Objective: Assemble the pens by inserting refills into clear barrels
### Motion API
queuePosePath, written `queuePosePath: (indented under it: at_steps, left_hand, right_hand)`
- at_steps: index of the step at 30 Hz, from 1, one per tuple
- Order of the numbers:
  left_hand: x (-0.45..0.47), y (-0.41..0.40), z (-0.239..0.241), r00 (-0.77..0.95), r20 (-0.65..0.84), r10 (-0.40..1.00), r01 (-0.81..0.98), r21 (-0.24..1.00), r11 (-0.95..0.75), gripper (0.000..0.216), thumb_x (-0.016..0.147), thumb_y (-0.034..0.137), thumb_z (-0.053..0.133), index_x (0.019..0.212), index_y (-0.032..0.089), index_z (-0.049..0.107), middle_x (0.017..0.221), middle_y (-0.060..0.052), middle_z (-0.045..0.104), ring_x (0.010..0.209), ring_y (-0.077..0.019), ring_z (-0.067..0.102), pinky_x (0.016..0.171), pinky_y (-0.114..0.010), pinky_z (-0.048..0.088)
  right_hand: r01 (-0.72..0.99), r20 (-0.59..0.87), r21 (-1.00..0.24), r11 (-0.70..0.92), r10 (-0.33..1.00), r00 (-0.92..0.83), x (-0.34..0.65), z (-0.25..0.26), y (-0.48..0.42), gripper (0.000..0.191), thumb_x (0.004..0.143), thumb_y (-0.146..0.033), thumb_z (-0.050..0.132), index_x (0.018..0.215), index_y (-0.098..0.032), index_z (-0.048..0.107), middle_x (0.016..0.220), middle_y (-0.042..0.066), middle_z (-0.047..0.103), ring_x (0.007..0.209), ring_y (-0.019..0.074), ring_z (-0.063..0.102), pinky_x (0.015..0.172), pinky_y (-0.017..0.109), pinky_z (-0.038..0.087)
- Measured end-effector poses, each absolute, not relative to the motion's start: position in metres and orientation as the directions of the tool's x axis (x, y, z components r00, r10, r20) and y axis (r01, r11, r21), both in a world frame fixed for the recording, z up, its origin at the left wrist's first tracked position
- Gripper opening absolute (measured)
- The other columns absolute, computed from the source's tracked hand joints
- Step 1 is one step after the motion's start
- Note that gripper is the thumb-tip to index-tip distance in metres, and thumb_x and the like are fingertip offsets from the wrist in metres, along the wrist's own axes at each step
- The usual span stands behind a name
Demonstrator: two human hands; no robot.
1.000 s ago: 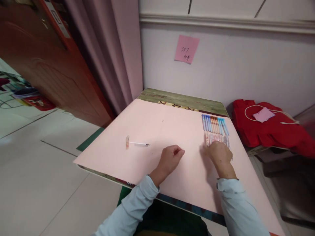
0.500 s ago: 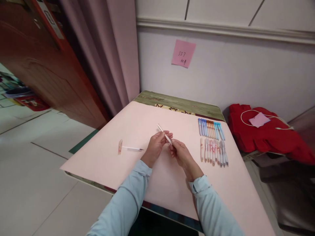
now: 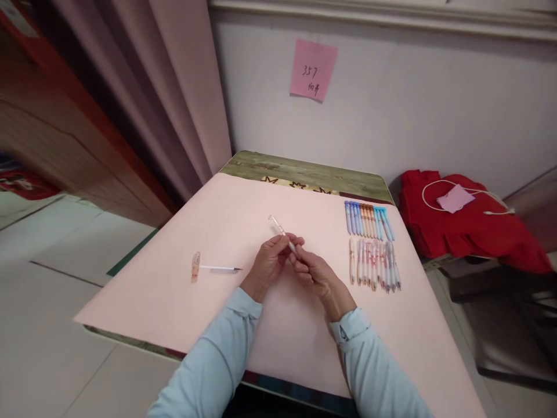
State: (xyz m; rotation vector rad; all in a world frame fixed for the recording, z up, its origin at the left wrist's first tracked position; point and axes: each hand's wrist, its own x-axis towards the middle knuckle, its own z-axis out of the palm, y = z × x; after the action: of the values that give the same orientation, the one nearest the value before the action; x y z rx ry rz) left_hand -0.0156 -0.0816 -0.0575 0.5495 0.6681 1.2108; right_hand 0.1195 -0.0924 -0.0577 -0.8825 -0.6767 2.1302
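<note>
A slim white pen (image 3: 277, 224) is held between both hands over the middle of the table, slanting with its far end up and to the left. My left hand (image 3: 270, 260) is closed round its middle, thumb on top. At the near end, my right hand (image 3: 319, 276) pinches the pen, its fingertips close to those of the left; that end is hidden by the fingers. To the left lies a white pen refill (image 3: 220, 268) with a dark tip pointing right. Its other end meets a short, clear pinkish piece (image 3: 195, 268).
On the right, a row of blue and brown pens (image 3: 368, 220) lies above a second row of whitish and pinkish pens (image 3: 374, 265). Pink paper covers the table (image 3: 174, 296). A red cloth (image 3: 474, 226) bears a white cable beyond the right edge. A pink note (image 3: 313, 71) hangs on the wall.
The view has tilted down and shifted slightly. Both hands keep hold of the pen, which has turned a little in the fingers. Refill and rows of pens lie as before.
</note>
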Motion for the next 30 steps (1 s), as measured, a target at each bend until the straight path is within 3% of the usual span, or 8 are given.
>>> queuePosePath:
  at_steps: [5,10,16,19,21,23,27,30]
  left_hand:
    - [-0.016,-0.078,-0.062,0.066,-0.195,0.979,-0.676,0.713,0.187,0.027,0.071,0.032,0.083,0.085,0.012,0.073,0.088,-0.009,0.076,0.074,-0.0159,0.069,0.070,-0.027,0.052]
    - [-0.019,-0.077,-0.064,0.116,-0.146,0.983,-0.683,0.706,0.185,0.026,0.076,0.035,0.079,0.089,0.013,0.074,0.090,-0.008,0.075,0.068,-0.0136,0.067,0.067,-0.028,0.054]
    - [-0.019,-0.078,-0.063,0.060,-0.178,0.982,-0.741,0.652,0.163,0.023,0.073,0.030,0.082,0.086,0.014,0.073,0.090,-0.007,0.075,0.083,-0.0161,0.070,0.073,-0.026,0.055]
    - [-0.018,-0.080,-0.059,0.095,-0.199,0.975,-0.730,0.652,0.204,0.028,0.072,0.033,0.082,0.089,0.014,0.071,0.087,-0.007,0.074,0.070,-0.0143,0.068,0.061,-0.025,0.055]
    - [-0.018,-0.081,-0.057,0.130,-0.189,0.973,-0.709,0.668,0.225,0.030,0.073,0.036,0.081,0.091,0.015,0.069,0.086,-0.006,0.074,0.057,-0.0120,0.062,0.053,-0.026,0.052]
    - [-0.017,-0.081,-0.057,0.134,-0.187,0.973,-0.700,0.677,0.227,0.031,0.074,0.037,0.080,0.093,0.015,0.068,0.086,-0.006,0.074,0.054,-0.0115,0.060,0.050,-0.027,0.051]
    - [-0.017,-0.078,-0.062,0.022,-0.216,0.976,-0.741,0.652,0.160,0.030,0.071,0.031,0.084,0.091,0.013,0.070,0.090,-0.007,0.074,0.079,-0.0155,0.070,0.069,-0.026,0.056]
    - [-0.018,-0.077,-0.063,0.007,-0.221,0.975,-0.753,0.640,0.151,0.030,0.071,0.029,0.084,0.093,0.013,0.071,0.090,-0.006,0.075,0.087,-0.0158,0.070,0.077,-0.026,0.055]
  right_hand:
    - [-0.279,-0.238,-0.912,-0.300,0.942,-0.236,0.113,-0.058,-0.096,0.044,0.070,-0.055,0.080,0.078,-0.017,0.060,0.053,-0.007,0.051,0.041,0.0053,0.044,0.036,0.017,0.025]
    - [-0.299,-0.381,-0.849,-0.436,0.896,-0.226,0.111,-0.056,-0.097,0.061,0.083,-0.075,0.051,0.084,-0.015,0.066,0.048,-0.004,0.052,0.034,0.0072,0.041,0.032,0.020,0.019]
    - [-0.400,-0.255,-0.869,-0.291,0.956,-0.143,0.107,-0.060,-0.098,0.045,0.060,-0.044,0.089,0.086,-0.019,0.062,0.064,-0.006,0.061,0.050,0.0064,0.052,0.042,0.015,0.036]
    - [-0.382,-0.325,-0.845,-0.373,0.927,-0.185,0.105,-0.061,-0.098,0.048,0.072,-0.061,0.075,0.093,-0.019,0.065,0.064,-0.003,0.062,0.046,0.0072,0.051,0.037,0.016,0.032]
    - [-0.336,-0.383,-0.837,-0.431,0.901,-0.202,0.104,-0.061,-0.098,0.057,0.082,-0.072,0.057,0.085,-0.016,0.067,0.055,-0.002,0.057,0.037,0.0067,0.043,0.033,0.018,0.024]
    - [-0.312,-0.374,-0.855,-0.413,0.910,-0.179,0.104,-0.060,-0.098,0.057,0.082,-0.070,0.058,0.076,-0.014,0.067,0.051,-0.002,0.055,0.035,0.0056,0.039,0.033,0.019,0.021]
    - [-0.355,-0.224,-0.902,-0.246,0.969,-0.102,0.104,-0.060,-0.099,0.039,0.066,-0.047,0.085,0.081,-0.018,0.064,0.062,-0.004,0.060,0.047,0.0055,0.049,0.040,0.016,0.033]
    - [-0.365,-0.290,-0.874,-0.321,0.947,-0.138,0.104,-0.061,-0.099,0.045,0.071,-0.058,0.079,0.087,-0.019,0.063,0.063,-0.003,0.061,0.046,0.0070,0.051,0.038,0.016,0.033]
